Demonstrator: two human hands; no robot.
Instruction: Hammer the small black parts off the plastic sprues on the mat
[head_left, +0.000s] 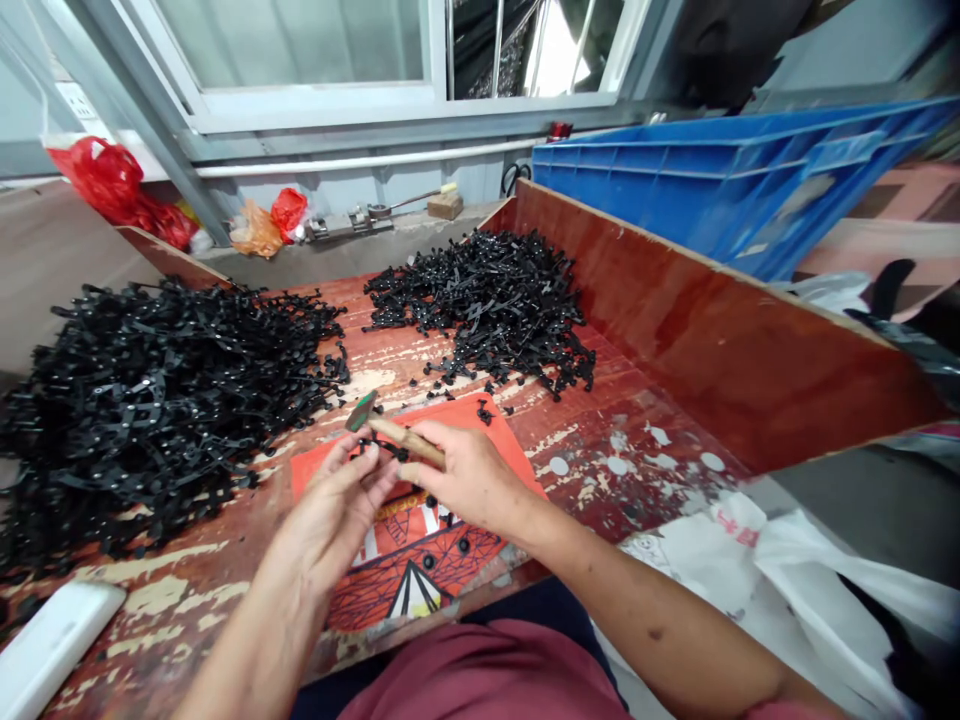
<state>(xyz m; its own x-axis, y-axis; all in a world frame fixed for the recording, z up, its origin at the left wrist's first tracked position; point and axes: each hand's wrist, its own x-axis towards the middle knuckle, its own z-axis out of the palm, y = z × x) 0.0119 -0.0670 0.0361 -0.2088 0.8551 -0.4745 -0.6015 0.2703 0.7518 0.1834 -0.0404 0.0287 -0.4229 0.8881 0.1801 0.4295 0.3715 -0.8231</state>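
Observation:
My right hand (469, 475) grips a small hammer (386, 425) by its wooden handle, with the metal head tilted up to the left. My left hand (341, 510) pinches a small black plastic part (375, 447) just under the hammer head; both hands meet over an orange printed mat (420, 560) on the worn red wooden tabletop (600, 440). Part of the black piece is hidden by my fingers. A few loose black bits lie on the mat.
A big heap of black parts (150, 400) fills the left side, a smaller heap (495, 300) lies at the back. A red wooden board (720, 340) walls the right side, a blue crate (735, 180) behind it. White bags (787, 590) sit lower right, a white object (52, 640) lower left.

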